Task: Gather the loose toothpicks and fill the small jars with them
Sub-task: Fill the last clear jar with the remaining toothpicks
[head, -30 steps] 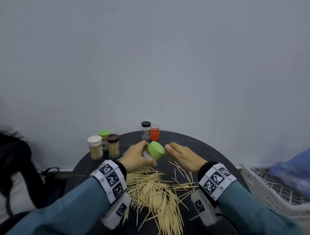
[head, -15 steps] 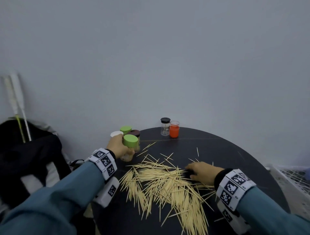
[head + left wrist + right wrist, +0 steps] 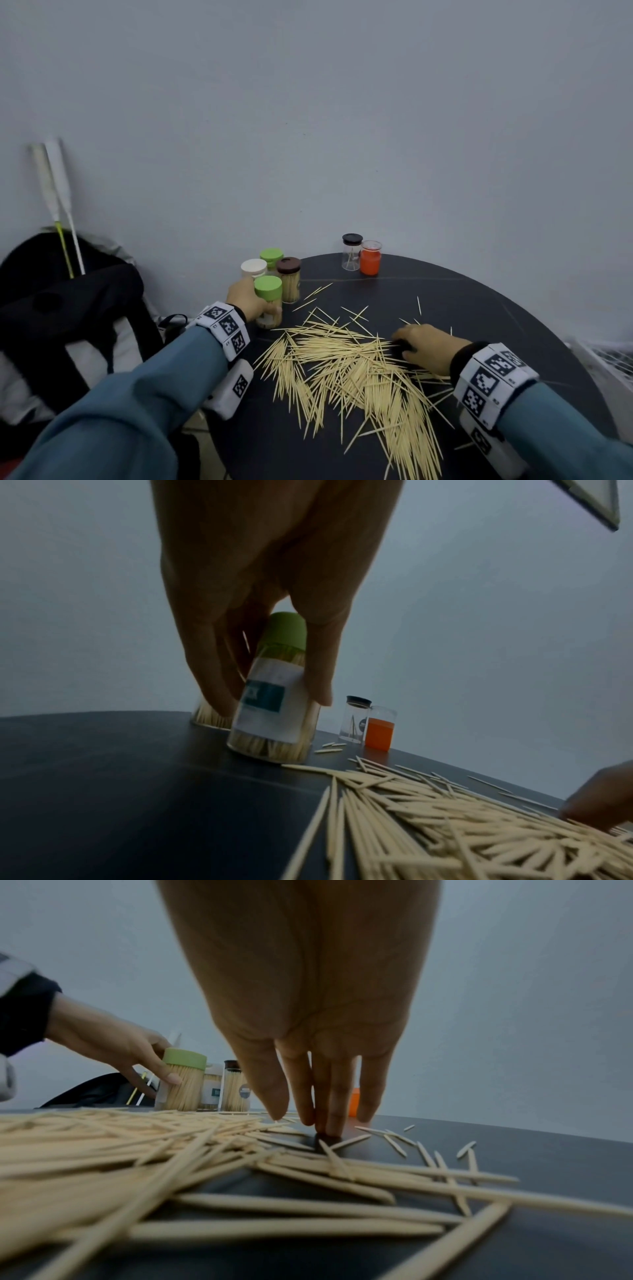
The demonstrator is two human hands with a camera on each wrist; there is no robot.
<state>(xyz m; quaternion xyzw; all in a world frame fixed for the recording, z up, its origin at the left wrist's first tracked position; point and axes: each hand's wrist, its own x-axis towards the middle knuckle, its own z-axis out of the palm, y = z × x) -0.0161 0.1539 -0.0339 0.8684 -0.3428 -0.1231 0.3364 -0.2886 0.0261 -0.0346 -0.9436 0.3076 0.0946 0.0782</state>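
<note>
Dim, even light; wrist views darker, soft, noisy; wide-angle edge bending.

The right hand (image 3: 308, 1015) points its straight fingers (image 3: 337, 1112) down onto the dark round table (image 3: 514, 1164), at the edge of the heap of pale wooden toothpicks (image 3: 154, 1150). Behind the heap, the left hand (image 3: 113, 1047) grips a full clear green-lidded jar (image 3: 183, 1080).

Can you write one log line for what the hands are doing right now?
left hand: holds green-lid jar on table | right hand: fingertips on table by toothpicks | stage: gathering
</note>
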